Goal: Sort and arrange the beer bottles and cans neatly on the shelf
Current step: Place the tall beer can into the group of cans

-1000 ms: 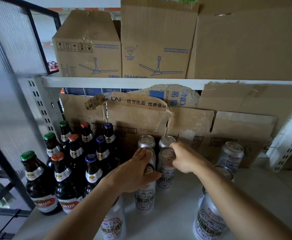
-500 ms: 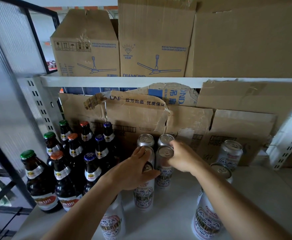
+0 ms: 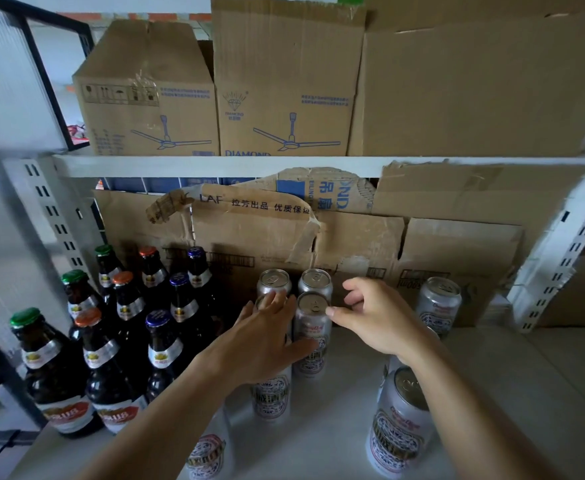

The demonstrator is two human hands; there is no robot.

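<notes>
My left hand (image 3: 267, 344) lies curled over a beer can (image 3: 272, 393) at the shelf's (image 3: 492, 393) centre; whether it grips, I cannot tell. My right hand (image 3: 377, 320), fingers loose and holding nothing, touches thumb to the rim of the neighbouring can (image 3: 312, 334). Brown bottles (image 3: 118, 341) stand at nine o'clock, a lone can (image 3: 438, 303) at two

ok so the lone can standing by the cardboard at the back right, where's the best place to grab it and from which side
Grip the lone can around its upper wall, just under the rim, with the right hand coming in from the front. It stands upright and apart from the other cans, so its front and sides are free. The cardboard sheet stands close behind it, which rules out a reach from the back.
</notes>
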